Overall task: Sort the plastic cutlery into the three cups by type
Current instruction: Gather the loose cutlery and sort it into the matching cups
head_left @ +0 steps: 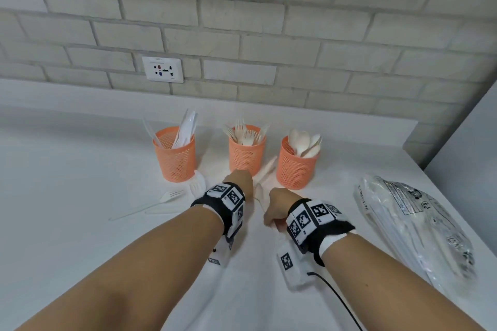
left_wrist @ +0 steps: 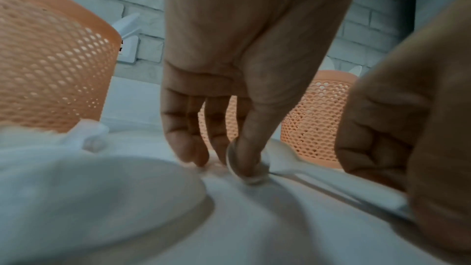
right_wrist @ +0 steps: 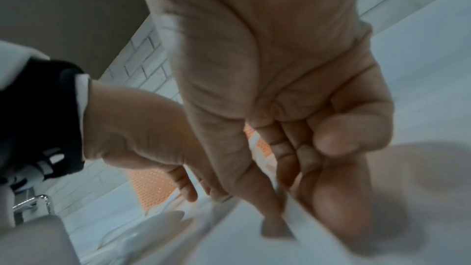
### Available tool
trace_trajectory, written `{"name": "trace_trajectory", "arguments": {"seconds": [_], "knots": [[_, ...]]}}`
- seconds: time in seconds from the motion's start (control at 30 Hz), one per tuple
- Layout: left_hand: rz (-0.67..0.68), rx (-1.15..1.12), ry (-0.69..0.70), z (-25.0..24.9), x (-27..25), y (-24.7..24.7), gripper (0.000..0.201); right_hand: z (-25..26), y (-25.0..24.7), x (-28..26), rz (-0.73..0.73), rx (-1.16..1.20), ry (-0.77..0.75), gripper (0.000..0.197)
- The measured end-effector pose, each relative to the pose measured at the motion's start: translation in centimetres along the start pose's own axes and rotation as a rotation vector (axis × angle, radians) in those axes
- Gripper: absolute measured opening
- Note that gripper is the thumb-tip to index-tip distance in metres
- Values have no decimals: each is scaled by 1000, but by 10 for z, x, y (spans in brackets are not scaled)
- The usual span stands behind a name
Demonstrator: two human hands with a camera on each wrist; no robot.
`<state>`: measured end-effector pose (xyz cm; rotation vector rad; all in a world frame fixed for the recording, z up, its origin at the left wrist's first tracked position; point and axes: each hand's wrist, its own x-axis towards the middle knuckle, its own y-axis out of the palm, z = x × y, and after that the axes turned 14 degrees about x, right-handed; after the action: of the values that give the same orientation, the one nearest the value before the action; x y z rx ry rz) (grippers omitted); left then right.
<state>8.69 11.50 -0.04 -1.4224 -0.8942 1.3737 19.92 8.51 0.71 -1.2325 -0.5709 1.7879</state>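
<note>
Three orange mesh cups stand in a row: the knife cup (head_left: 174, 154), the fork cup (head_left: 246, 152) and the spoon cup (head_left: 297, 165). My left hand (head_left: 238, 179) reaches down in front of the fork cup. Its thumb and fingers (left_wrist: 183, 140) pinch the bowl of a white spoon (left_wrist: 246, 174) on the table. Just to the right, my right hand (head_left: 278, 205) is curled, with thumb and fingers pinching a white handle (right_wrist: 303, 221). I cannot tell whether that handle belongs to the same spoon. A loose fork (head_left: 166, 197) and knife (head_left: 161, 209) lie to the left.
Another white fork (head_left: 197, 183) lies by the knife cup's foot, and a white piece (head_left: 267, 168) lies between the fork and spoon cups. A clear bag of packed cutlery (head_left: 411, 223) lies near the right table edge. A brick wall with a socket (head_left: 162, 69) stands behind.
</note>
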Motion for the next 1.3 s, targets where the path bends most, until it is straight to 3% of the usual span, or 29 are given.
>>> {"name": "trace_trajectory", "arguments": {"seconds": [0.07, 0.13, 0.27, 0.37, 0.47, 0.53, 0.67, 0.77, 0.83, 0.93, 1.0, 1.13, 1.23, 1.3], "knots": [[-6, 4, -9, 4, -3, 0, 29, -6, -2, -7, 27, -44, -10, 18], [-16, -56, 6, 13, -10, -3, 26, -8, -9, -17, 60, -103, -41, 5], [-130, -308, -6, 46, -32, -12, 12, -14, -30, -33, 98, -122, -95, 8], [-181, -391, -35, 75, -52, -21, 18, -17, -40, -39, 98, -74, -185, 15], [-195, -446, 49, 89, -76, -35, 19, -1, -34, -39, -57, 80, -533, 13], [-231, -476, 94, 93, -88, -43, 20, 18, -23, -36, -152, 181, -677, 5], [-408, -672, 31, 104, -100, -47, 15, 54, 5, -40, -1, 466, -639, 2], [-565, -1008, -81, 115, -105, -39, 9, 73, 17, -40, -43, 647, -642, 7], [-511, -1259, -116, 119, -111, -32, 28, 87, 23, -41, -109, 756, -659, 15], [-233, -1232, -57, 116, -122, -17, 47, 110, 36, -48, -88, 810, -702, 16], [-259, -1293, -11, 113, -127, -9, 36, 123, 47, -51, -45, 743, -729, 19], [-451, -1494, -201, 138, -132, -3, 27, 123, 59, -44, -39, 276, -654, 29], [-380, -1489, -225, 158, -139, 0, 29, 114, 77, -34, 117, -214, -507, 66], [-316, -1409, -206, 163, -144, 3, 27, 112, 87, -31, 148, -370, -493, 71]]}}
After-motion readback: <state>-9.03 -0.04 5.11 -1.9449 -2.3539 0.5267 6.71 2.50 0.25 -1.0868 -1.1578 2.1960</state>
